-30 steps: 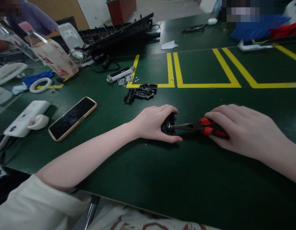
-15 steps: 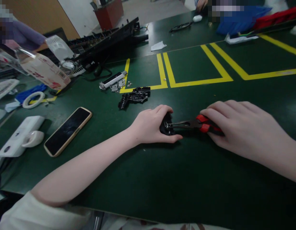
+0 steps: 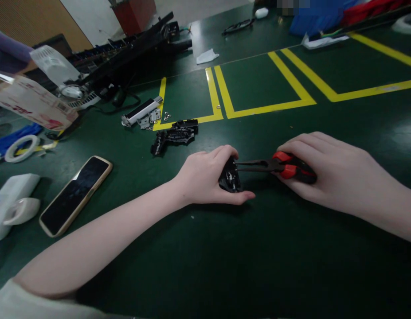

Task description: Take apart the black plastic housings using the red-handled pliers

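My left hand (image 3: 205, 177) is closed around a small black part (image 3: 230, 176), its inner side facing right and partly hidden by the fingers. In my right hand (image 3: 334, 173) are long-nose pliers (image 3: 275, 165) with red and black handles. The jaws point left, spread apart, with their tips at the edge of the black part. Whether the tips touch it I cannot tell. Beyond my left hand lies a black gun-shaped half shell (image 3: 175, 136) with its inside facing up. Near it are a silver and black piece (image 3: 142, 111), metal plates (image 3: 150, 119) and several small rings or screws (image 3: 167, 116).
A phone (image 3: 75, 195) lies left of my left forearm, beside a white box (image 3: 12, 199) and a tape roll (image 3: 22, 148). A bottle (image 3: 35, 104) and black equipment (image 3: 125, 53) stand behind. Yellow tape (image 3: 272, 107) marks the green table; glasses (image 3: 238, 26) lie farther back.
The pliers' jaws have spread wider and their handles have turned in my right hand. The black part has tilted slightly in my left hand. The whole view has shifted a little.
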`<move>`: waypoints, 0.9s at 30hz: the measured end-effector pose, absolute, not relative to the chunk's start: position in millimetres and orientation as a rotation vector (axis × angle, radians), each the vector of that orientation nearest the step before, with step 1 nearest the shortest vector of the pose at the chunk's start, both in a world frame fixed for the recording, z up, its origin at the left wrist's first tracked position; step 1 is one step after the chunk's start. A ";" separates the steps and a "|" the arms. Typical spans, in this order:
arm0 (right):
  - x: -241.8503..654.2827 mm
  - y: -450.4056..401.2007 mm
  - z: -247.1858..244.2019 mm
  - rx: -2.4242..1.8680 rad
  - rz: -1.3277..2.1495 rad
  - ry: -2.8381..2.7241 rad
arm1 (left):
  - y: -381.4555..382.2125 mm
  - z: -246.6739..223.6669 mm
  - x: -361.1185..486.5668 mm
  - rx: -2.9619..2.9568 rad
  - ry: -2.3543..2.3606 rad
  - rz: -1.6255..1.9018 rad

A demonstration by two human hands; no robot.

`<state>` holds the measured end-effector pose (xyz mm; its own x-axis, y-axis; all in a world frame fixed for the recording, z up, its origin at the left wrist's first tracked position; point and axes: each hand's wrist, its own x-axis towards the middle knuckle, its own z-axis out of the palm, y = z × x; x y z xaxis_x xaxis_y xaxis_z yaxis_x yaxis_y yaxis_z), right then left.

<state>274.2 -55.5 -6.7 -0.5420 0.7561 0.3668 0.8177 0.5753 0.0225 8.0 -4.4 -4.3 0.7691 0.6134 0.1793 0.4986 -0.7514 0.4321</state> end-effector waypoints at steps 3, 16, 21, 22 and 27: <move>276.6 -53.9 -5.1 -1.294 -0.210 -2.454 | -4.1 -3.3 7.8 2.576 0.846 0.443; 279.3 -59.4 -6.9 -1.090 -0.384 -2.549 | -14.9 -3.8 3.2 2.695 0.742 0.579; 281.5 -59.2 -6.6 -1.124 -0.388 -2.538 | -15.6 -5.1 3.5 2.713 0.746 0.607; 280.9 -59.3 -6.8 -1.120 -0.400 -2.554 | -15.7 -5.1 3.5 2.713 0.745 0.604; 277.4 -59.3 -7.8 -1.078 -0.483 -2.617 | -14.8 -4.9 3.0 2.691 0.704 0.609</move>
